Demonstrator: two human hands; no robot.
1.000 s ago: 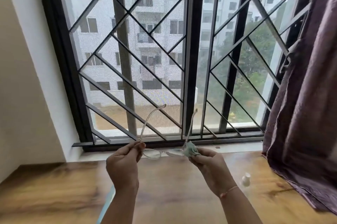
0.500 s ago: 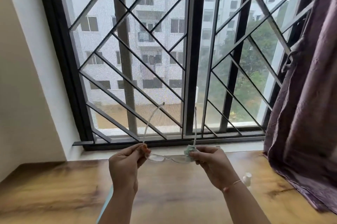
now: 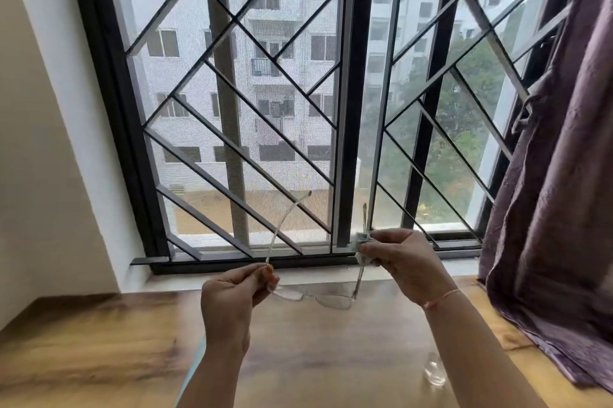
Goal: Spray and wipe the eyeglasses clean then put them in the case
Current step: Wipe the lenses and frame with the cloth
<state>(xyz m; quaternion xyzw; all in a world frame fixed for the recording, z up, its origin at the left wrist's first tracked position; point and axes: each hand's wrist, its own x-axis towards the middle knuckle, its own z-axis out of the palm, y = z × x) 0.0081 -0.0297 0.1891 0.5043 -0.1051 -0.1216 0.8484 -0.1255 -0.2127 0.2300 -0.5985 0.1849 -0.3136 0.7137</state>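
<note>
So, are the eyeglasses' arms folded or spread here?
Spread: both arms of the eyeglasses stand out from the lens front, well apart.

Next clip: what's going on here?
A person holds clear-framed eyeglasses up before a barred window, above a wooden table. The left hand pinches the frame at one corner. The right hand pinches a small pale cloth around the opposite temple arm, so wiping looks under way. A small bottle, blurred, stands on the table near the right forearm. No case shows in this view.
</note>
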